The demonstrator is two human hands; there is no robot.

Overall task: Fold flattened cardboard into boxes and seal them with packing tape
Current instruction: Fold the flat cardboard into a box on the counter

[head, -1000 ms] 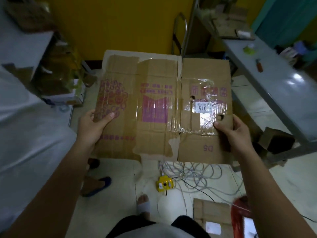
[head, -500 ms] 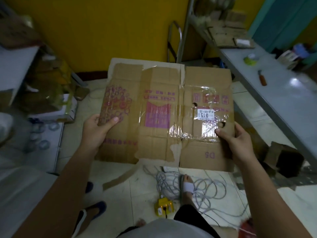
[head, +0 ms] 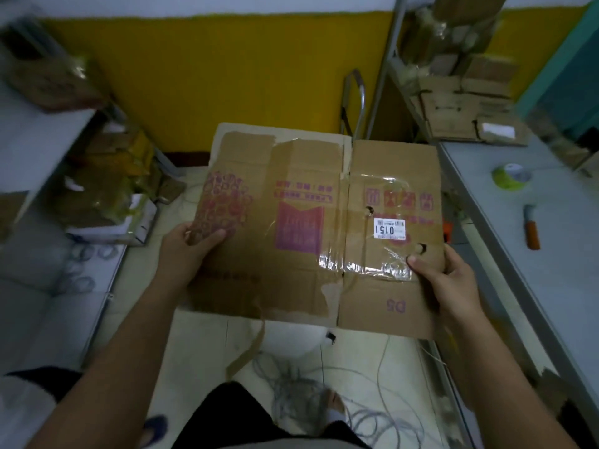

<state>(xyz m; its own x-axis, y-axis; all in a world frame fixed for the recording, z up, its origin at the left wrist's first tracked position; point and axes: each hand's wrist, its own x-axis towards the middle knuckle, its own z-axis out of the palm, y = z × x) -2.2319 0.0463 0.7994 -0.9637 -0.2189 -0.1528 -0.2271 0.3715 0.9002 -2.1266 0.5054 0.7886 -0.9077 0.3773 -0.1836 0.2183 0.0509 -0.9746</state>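
Head view: a person holds a flattened cardboard box level over the tiled floor, left hand pinching its left edge, right hand gripping its right edge; what looks like a tape roll sits on the grey table.

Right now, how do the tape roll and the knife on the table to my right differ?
The tape roll is round and yellow-green; the knife is long and slim with an orange handle. The tape roll lies farther along the table than the knife. Both rest on it, untouched.
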